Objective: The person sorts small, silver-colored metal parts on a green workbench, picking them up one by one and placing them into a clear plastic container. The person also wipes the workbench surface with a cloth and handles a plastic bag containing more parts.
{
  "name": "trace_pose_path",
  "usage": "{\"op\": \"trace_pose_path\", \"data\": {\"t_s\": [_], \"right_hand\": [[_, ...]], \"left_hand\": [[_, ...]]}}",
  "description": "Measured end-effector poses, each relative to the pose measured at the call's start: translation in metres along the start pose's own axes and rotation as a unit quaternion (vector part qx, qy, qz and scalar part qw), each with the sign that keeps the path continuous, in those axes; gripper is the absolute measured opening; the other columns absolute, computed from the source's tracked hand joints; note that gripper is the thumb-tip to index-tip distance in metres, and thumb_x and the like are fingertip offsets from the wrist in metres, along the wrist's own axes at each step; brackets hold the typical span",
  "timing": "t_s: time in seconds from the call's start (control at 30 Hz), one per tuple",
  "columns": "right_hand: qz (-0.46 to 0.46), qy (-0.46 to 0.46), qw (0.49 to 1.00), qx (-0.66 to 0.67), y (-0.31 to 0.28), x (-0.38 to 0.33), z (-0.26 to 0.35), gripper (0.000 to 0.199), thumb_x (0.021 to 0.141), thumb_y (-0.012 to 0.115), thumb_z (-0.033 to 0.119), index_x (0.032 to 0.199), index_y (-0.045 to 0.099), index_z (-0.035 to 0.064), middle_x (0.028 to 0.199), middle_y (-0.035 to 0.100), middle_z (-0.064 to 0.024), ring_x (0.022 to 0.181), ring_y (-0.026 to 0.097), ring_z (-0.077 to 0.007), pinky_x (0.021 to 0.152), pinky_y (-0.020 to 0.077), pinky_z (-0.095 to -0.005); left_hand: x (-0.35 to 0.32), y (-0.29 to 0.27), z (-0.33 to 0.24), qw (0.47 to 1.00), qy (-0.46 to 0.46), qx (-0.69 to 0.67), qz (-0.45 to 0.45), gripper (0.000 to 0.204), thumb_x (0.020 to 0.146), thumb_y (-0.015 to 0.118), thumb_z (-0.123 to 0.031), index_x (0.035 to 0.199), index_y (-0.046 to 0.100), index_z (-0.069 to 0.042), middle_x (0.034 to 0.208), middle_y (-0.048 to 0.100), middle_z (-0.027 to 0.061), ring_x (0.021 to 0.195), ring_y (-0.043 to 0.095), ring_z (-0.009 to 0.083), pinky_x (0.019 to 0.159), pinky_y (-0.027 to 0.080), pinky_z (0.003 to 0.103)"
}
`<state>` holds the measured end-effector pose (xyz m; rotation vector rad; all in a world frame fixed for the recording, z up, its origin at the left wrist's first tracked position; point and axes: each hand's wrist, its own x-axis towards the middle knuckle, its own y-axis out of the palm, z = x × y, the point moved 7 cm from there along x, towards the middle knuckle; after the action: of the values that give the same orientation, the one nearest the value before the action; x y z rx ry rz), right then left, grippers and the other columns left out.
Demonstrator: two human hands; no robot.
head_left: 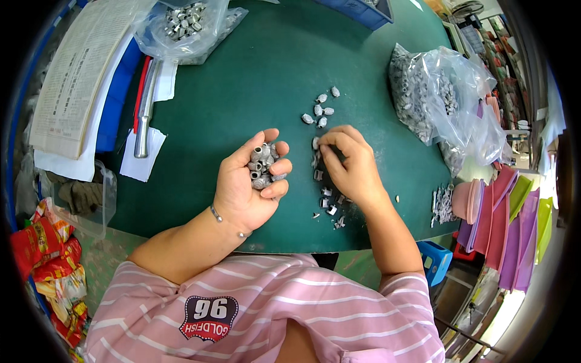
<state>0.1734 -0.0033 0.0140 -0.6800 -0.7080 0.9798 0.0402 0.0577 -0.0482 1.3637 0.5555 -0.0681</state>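
My left hand (247, 184), palm up with its fingers curled, cups a handful of small grey metal parts (261, 166); some show round holes through them. Just right of it, my right hand (352, 162) pinches one small grey metal piece (315, 143) between thumb and fingertips, low over the table or touching it; I cannot tell which. Beyond the right fingertips lie several loose oval grey parts (319, 110). Nearer to me, by the right wrist, are several small angular metal bits (327, 199).
On the green table (242, 78), a clear bag of grey parts (417, 91) sits at the right, another bag (184, 27) at the far left. Left are a red-and-silver tool pair (144, 109) and a newspaper (82, 72). A blue bin (363, 13) stands at the back.
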Motion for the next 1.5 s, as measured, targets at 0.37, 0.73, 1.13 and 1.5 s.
{"op": "trace_pose_path", "data": {"t_s": [0.37, 0.73, 1.13, 1.5], "right_hand": [[0.046, -0.001, 0.999, 0.001, 0.009, 0.001, 0.007, 0.025, 0.067, 0.070, 0.003, 0.090, 0.060, 0.0044, 0.086, 0.058, -0.0077, 0.084, 0.055, -0.0249, 0.076, 0.0424, -0.0353], [0.029, 0.137, 0.828, 0.543, 0.013, -0.022, -0.009, 0.024, 0.076, 0.061, -0.009, 0.098, 0.058, 0.0014, 0.093, 0.059, -0.0098, 0.083, 0.060, -0.0181, 0.071, 0.0510, -0.0272], [0.037, 0.259, 0.610, 0.748, 0.028, -0.033, -0.023, 0.013, 0.083, 0.059, 0.000, 0.096, 0.057, 0.0003, 0.098, 0.062, -0.0151, 0.087, 0.063, -0.0214, 0.075, 0.0549, -0.0304], [0.011, 0.281, 0.642, 0.714, 0.023, -0.027, -0.023, 0.015, 0.084, 0.057, 0.000, 0.100, 0.057, -0.0004, 0.097, 0.062, -0.0165, 0.086, 0.064, -0.0205, 0.075, 0.0555, -0.0299]], "left_hand": [[0.002, 0.004, -0.007, 0.999, 0.027, 0.017, 0.008, 0.020, 0.092, 0.046, -0.023, 0.100, 0.058, -0.009, 0.090, 0.055, 0.0086, 0.067, 0.050, 0.0162, 0.039, 0.034, 0.023], [0.003, 0.000, -0.007, 0.999, 0.031, 0.031, 0.005, 0.021, 0.091, 0.046, -0.023, 0.099, 0.059, -0.009, 0.090, 0.056, 0.0087, 0.069, 0.051, 0.0177, 0.039, 0.036, 0.024], [0.003, -0.001, -0.007, 0.999, 0.034, 0.037, 0.004, 0.020, 0.091, 0.047, -0.023, 0.099, 0.059, -0.009, 0.090, 0.057, 0.0084, 0.068, 0.051, 0.0178, 0.038, 0.035, 0.024], [0.004, -0.001, -0.007, 0.999, 0.031, 0.032, 0.005, 0.021, 0.091, 0.047, -0.024, 0.098, 0.059, -0.008, 0.089, 0.056, 0.0084, 0.069, 0.051, 0.0176, 0.038, 0.036, 0.024]]}}
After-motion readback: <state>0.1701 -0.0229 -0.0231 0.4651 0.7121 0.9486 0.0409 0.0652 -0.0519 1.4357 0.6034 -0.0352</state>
